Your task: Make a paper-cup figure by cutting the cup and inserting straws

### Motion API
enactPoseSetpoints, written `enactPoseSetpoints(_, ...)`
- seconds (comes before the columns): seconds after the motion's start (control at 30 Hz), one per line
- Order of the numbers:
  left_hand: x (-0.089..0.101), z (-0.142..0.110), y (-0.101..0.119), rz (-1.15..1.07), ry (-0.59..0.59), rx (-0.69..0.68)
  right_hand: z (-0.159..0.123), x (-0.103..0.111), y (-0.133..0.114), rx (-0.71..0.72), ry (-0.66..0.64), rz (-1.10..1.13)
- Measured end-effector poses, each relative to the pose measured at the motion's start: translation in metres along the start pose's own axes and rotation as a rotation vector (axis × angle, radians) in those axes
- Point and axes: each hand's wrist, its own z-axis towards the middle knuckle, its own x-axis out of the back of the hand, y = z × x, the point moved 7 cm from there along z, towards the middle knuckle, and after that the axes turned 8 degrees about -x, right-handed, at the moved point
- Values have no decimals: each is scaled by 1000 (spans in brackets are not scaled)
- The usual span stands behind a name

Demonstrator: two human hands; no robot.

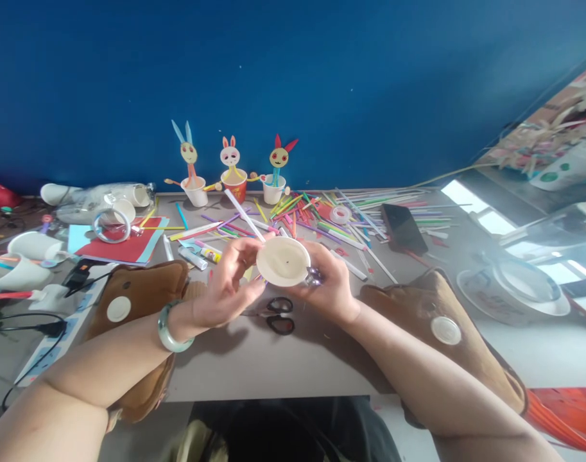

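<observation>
A pale paper cup (282,262) is held between both hands above the table, a small dark spot showing on its round face. My left hand (235,273) grips its left side with bent fingers, and a jade-like bangle circles that wrist. From the other side my right hand (328,279) closes around the cup; something shiny and silvery (314,276) shows by its fingers, too blurred to name. A white strip (244,216) slants up behind the left fingertips; whether it is held I cannot tell. Black-handled scissors (280,316) lie on the table below the cup.
Three rabbit-faced cup figures (233,184) stand along the blue wall. Colored sticks (297,212) are scattered before them, with a tape roll (340,214) and a phone (402,228). Brown cushions (143,292) flank the forearms. A power strip (56,340) and cups are leftward, bowls (514,295) rightward.
</observation>
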Motion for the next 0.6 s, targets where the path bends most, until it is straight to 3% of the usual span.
enactPoseSetpoints(0.13,18,9,-3,-81,268,84,2,-1,1,93,-44,-9)
enactPoseSetpoints(0.27,27,16,-11,-52,320,169,1,-5,6,136,-130,12)
enactPoseSetpoints(0.37,30,17,-15,-148,395,231,1,-6,9,132,-161,55)
enactPoseSetpoints(0.6,28,16,-19,-288,471,415,7,-6,10,110,-149,163)
